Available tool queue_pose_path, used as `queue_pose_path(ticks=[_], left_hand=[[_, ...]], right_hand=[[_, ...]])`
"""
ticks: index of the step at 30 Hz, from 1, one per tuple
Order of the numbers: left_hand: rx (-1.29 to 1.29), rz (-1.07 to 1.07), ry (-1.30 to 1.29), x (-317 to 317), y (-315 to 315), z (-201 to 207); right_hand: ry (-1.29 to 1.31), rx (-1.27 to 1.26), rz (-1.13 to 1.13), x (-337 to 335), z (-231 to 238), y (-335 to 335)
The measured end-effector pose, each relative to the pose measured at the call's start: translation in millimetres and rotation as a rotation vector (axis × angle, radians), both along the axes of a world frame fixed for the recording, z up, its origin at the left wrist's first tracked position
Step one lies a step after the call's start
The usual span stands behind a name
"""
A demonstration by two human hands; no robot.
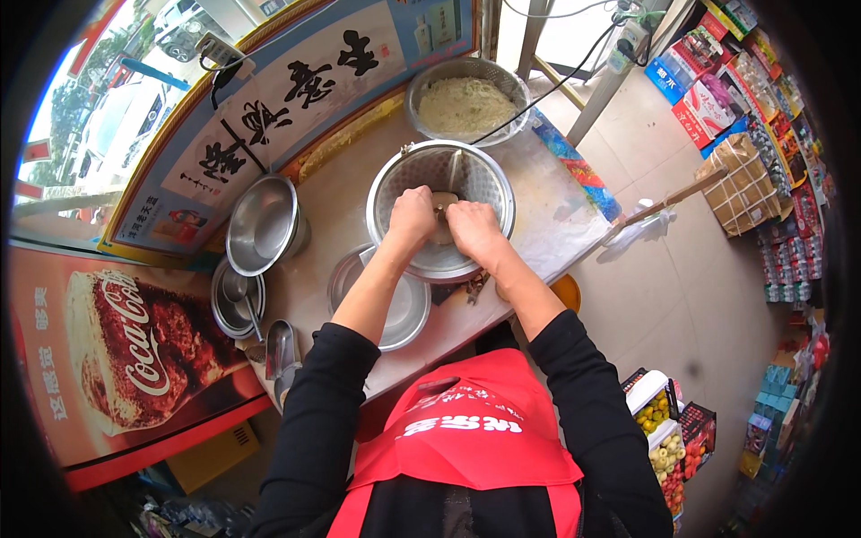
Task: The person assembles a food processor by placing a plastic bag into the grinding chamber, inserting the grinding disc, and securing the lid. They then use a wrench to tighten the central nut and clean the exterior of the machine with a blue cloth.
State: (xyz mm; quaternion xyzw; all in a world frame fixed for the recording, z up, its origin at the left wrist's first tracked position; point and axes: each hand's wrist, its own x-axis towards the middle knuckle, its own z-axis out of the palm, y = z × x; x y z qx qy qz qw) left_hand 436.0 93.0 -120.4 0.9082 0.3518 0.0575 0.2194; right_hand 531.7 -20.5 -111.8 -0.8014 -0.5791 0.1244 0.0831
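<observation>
A round steel drum (484,184) with a perforated inner wall stands on the table before me. Both my hands reach down inside its rim. My left hand (413,215) is closed, knuckles up, at the left of a small dark fitting (439,212) in the drum's middle. On the other side of that fitting my right hand (475,230) is closed too. A pale round piece (442,235) shows between the fists. What the fingers grip is hidden under them. Against the drum's lower left, below my left forearm, sits a wide metal basin (408,318).
Behind the drum, a perforated metal bowl (417,112) holds a pale shredded mass (466,105). At left are a steel bowl (263,226), a pan with a ladle (236,287) and a metal scoop (281,345). A dark cable (547,92) runs to the drum. Fruit boxes (659,403) stand on the floor.
</observation>
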Motion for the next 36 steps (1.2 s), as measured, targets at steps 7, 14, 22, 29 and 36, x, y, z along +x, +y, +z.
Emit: queue_pose_path(ticks=[7, 14, 22, 29, 36], left_hand=[[-0.018, -0.041, 0.035, -9.6, -5.6, 8.8], [0.014, -0.038, 0.065, -13.8, -6.5, 1.1], [0.063, -0.202, 0.089, -17.4, -16.1, 18.6], [0.345, -0.29, 0.193, -30.7, -21.5, 28.5], [0.244, -0.38, 0.288, -43.3, -19.4, 17.3]], right_hand=[[0.017, -0.008, -0.047, -2.9, 5.4, 0.7], [-0.04, 0.021, -0.066, -4.6, 0.9, 4.3], [-0.055, 0.067, -0.069, -3.0, -7.1, 6.9], [-0.004, 0.091, -0.084, -3.4, -12.4, 8.0], [-0.003, 0.125, -0.085, -4.0, -12.7, 7.5]])
